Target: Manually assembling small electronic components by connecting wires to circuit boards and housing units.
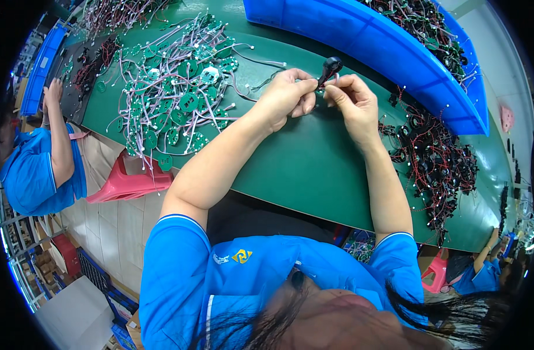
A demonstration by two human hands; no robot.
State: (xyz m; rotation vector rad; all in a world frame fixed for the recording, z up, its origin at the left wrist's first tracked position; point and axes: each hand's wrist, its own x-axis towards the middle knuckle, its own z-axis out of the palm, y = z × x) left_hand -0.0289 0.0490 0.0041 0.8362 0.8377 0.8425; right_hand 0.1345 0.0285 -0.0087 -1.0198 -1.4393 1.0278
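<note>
Above the green table, my left hand is closed in a pinch on a black part with a rounded head and a narrower lower end. Close beside it, my right hand has thumb and forefinger pressed together at the part's lower end, where a bit of thin light wire shows. What those fingertips hold is too small to make out. Left of my hands spreads a pile of green circuit boards with pale wire leads and white connectors. Beyond my right hand lies a heap of black parts with red wires.
A long blue bin filled with wired black parts stands at the far right of the green table. At the left, a co-worker in blue sits by a red stool. Another person is at the lower right.
</note>
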